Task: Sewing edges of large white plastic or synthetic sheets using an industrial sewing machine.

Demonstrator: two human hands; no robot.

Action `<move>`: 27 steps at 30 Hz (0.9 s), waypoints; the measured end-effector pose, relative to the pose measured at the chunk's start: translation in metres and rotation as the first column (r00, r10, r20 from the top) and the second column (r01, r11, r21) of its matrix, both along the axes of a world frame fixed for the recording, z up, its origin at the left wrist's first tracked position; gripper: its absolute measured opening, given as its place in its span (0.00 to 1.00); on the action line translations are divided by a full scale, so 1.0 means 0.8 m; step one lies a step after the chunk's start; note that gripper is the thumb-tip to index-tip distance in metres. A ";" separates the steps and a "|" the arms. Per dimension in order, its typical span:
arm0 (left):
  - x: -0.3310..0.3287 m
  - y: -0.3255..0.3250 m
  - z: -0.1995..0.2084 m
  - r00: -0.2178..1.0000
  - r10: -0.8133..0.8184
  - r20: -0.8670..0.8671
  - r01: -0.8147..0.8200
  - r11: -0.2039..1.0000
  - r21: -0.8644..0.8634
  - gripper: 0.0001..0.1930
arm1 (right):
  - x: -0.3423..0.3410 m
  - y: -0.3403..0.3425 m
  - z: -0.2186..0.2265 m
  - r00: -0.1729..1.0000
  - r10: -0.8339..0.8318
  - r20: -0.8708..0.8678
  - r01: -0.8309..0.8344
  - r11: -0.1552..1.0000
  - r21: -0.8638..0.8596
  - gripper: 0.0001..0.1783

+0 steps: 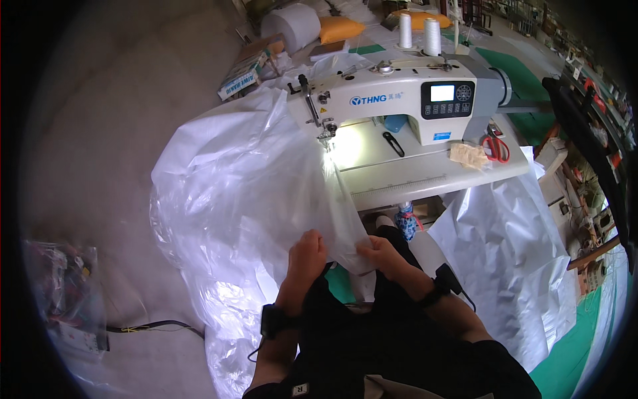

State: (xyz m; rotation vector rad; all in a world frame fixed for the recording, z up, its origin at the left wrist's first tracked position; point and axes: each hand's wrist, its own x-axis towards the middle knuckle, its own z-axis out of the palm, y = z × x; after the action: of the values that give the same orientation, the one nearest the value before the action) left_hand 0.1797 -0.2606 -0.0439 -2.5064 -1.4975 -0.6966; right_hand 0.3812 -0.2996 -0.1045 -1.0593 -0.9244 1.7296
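Note:
A large sheet of clear plastic film [226,173] lies over the left of the sewing table and falls toward the floor. My left hand [308,256] is closed on the film's near edge. About a hand's length to the right, my right hand [384,256] pinches the same film, which stretches up from there to the needle area. The white sewing machine [379,100] stands beyond both hands, its lamp lit beside the needle [327,136]. Folds of film hide the stitching spot.
On the machine bed lie thread snips [393,144], red-handled scissors [497,147] and a tan scrap [469,155]. Two white thread cones [432,36] stand behind the machine. More white plastic sheeting [505,259] hangs at the right. A bagged bundle [66,292] sits at the far left.

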 end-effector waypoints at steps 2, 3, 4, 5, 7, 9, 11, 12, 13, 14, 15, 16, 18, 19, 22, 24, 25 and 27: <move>0.038 -0.026 0.050 0.850 0.281 0.446 0.179 0.642 -0.745 0.07 | 0.004 -0.008 0.006 1.000 -0.017 -0.015 0.016 1.000 -0.021 0.16; 0.049 -0.040 0.058 0.850 0.284 0.444 0.174 0.644 -0.745 0.07 | 0.003 -0.011 0.012 1.000 -0.005 -0.030 0.004 0.999 -0.033 0.16; 0.058 -0.055 0.062 0.851 0.201 0.485 0.329 0.515 -0.792 0.07 | 0.002 -0.012 0.005 0.999 0.000 -0.033 -0.001 0.999 -0.032 0.16; 0.063 -0.064 0.062 0.836 0.120 0.535 0.466 0.358 -0.809 0.06 | 0.001 -0.009 0.001 0.999 0.014 -0.032 -0.013 0.999 0.031 0.16; 0.061 -0.074 0.047 0.841 0.027 0.541 0.399 0.644 -0.653 0.07 | 0.002 -0.007 -0.006 0.999 0.030 -0.032 -0.027 0.995 0.096 0.16; 0.052 -0.069 0.038 0.853 -0.060 0.518 0.313 0.853 -0.417 0.07 | 0.006 -0.012 0.016 0.998 -0.047 -0.048 0.046 0.998 -0.030 0.15; 0.036 -0.046 0.034 0.915 0.166 0.367 -0.052 0.952 -0.302 0.09 | 0.016 -0.012 0.010 0.997 -0.062 -0.037 0.060 0.998 -0.035 0.15; 0.032 -0.042 0.027 0.914 0.174 0.366 -0.061 0.952 -0.299 0.09 | 0.016 -0.011 0.009 0.998 -0.059 -0.030 0.058 0.998 -0.033 0.15; 0.029 -0.037 0.018 0.955 0.164 0.246 -0.118 0.974 -0.191 0.09 | 0.013 -0.009 0.007 0.998 -0.051 -0.032 0.050 0.998 -0.029 0.15; 0.026 -0.033 0.006 0.978 0.167 0.122 -0.158 0.984 -0.079 0.10 | 0.011 -0.009 0.002 0.999 -0.049 -0.010 0.049 0.999 -0.021 0.15; 0.021 -0.025 -0.006 0.977 0.175 0.123 -0.167 0.983 -0.073 0.10 | 0.006 -0.008 0.000 0.999 -0.046 0.011 0.046 0.999 -0.009 0.15; 0.016 -0.017 -0.019 0.985 0.174 -0.018 -0.175 0.979 -0.103 0.09 | 0.000 -0.010 -0.003 0.999 -0.038 0.012 0.038 0.999 -0.002 0.15; 0.015 -0.010 -0.020 0.975 0.160 -0.156 -0.180 0.976 -0.124 0.09 | -0.007 -0.011 -0.006 0.993 -0.099 0.061 0.095 0.993 0.075 0.15; 0.012 -0.012 -0.020 0.989 0.121 -0.084 -0.123 0.992 -0.027 0.09 | -0.010 -0.011 -0.006 0.993 -0.098 0.061 0.092 0.992 0.084 0.15; 0.037 -0.019 0.008 0.962 0.119 0.248 -0.019 0.929 -0.370 0.09 | -0.002 -0.012 -0.010 0.975 -0.131 0.181 0.111 0.987 0.113 0.15; 0.053 -0.036 0.026 0.855 0.298 0.424 0.116 0.687 -0.717 0.09 | -0.001 -0.012 -0.011 0.976 -0.122 0.180 0.096 0.985 0.145 0.14; 0.061 -0.043 0.028 0.840 0.257 0.478 0.151 0.735 -0.661 0.09 | -0.002 -0.013 -0.010 0.976 -0.123 0.181 0.098 0.985 0.145 0.14; 0.064 -0.041 0.031 0.821 0.212 0.530 0.181 0.783 -0.594 0.10 | -0.007 -0.014 -0.008 0.983 -0.138 0.123 0.122 0.984 0.130 0.13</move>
State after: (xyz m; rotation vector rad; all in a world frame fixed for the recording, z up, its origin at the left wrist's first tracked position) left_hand 0.2306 -0.2931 -0.0194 -2.8865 -2.2820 -1.2116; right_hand 0.3758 -0.3105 -0.1108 -1.1377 -1.0074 1.4908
